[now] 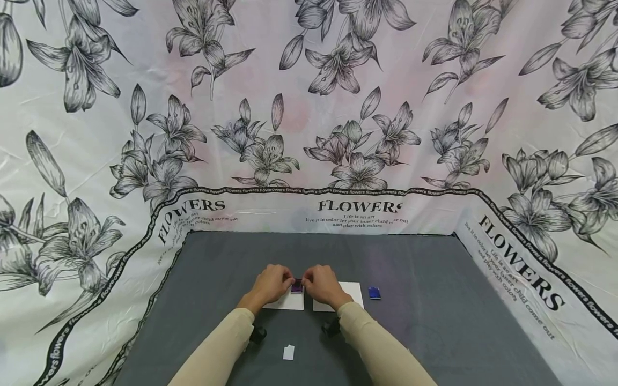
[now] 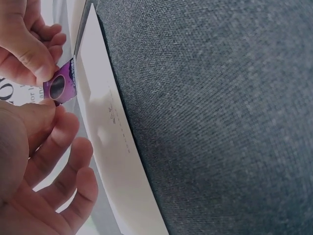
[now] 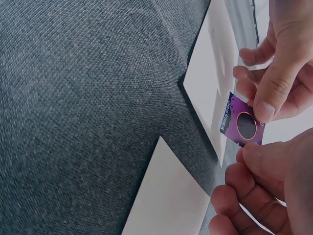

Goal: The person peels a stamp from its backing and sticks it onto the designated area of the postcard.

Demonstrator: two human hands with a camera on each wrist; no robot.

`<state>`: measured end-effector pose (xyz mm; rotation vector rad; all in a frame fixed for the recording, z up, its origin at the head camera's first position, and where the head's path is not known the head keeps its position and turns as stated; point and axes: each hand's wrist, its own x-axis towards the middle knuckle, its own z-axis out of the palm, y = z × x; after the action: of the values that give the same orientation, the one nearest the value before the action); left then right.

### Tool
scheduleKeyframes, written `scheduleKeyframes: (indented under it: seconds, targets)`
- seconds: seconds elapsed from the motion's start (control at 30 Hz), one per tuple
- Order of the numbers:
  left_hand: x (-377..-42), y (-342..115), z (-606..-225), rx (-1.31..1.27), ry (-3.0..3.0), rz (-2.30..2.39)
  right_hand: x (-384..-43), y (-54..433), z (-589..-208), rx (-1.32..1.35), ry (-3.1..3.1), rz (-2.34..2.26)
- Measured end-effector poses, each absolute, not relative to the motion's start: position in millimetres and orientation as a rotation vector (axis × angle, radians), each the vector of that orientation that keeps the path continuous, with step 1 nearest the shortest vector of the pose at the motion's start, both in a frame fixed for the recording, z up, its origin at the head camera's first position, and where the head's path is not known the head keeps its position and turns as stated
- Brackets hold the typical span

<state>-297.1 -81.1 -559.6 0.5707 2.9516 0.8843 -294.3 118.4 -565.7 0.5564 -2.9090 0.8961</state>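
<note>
A purple stamp is being held by both hands at once, a narrow fingertip pinch being used on each side. One corner is being gripped by the thumb and forefinger of the left hand, and the neighbouring corner by those of the right hand; the other fingers are being held loosely bent, clear of the stamp. Its printed face, on which a dark oval is being ringed by an orange line beside a strip of lettering, is being presented to both wrist cameras.

In the head view, the stamp is being held over the left white card; whether the card is being touched by it cannot be told. A second white card is being partly hidden by the right hand, the two cards being separated by a narrow strip of grey tabletop. To the right of that card, just beside it, a small blue square is being borne by the tabletop. Between the forearms, which are being covered by pale sleeves, a small white piece is being shown, nearer the person. The background is being filled by a flower-printed curtain.
</note>
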Motion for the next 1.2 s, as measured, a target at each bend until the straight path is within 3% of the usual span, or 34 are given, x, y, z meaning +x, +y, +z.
scheduleKeyframes:
  seconds: [0.87,0.93,1.1,1.2]
  targets:
    - [-301.2,-78.0,-569.1,0.498,2.929,0.886,-297.9,117.7,-574.0,0.55,-2.908,0.912]
    - [-301.5,-77.8,-569.5,0.49,2.933,0.882,-308.8,122.7,-594.9,0.587,-2.87,0.895]
    - [-301.2,-76.3,-570.1,0.478,2.948,0.875,-311.5,122.5,-600.8,0.566,-2.874,0.901]
    - [-300.8,-75.6,-570.4,0.474,2.958,0.87,-301.4,116.0,-581.5,0.499,-2.931,0.903]
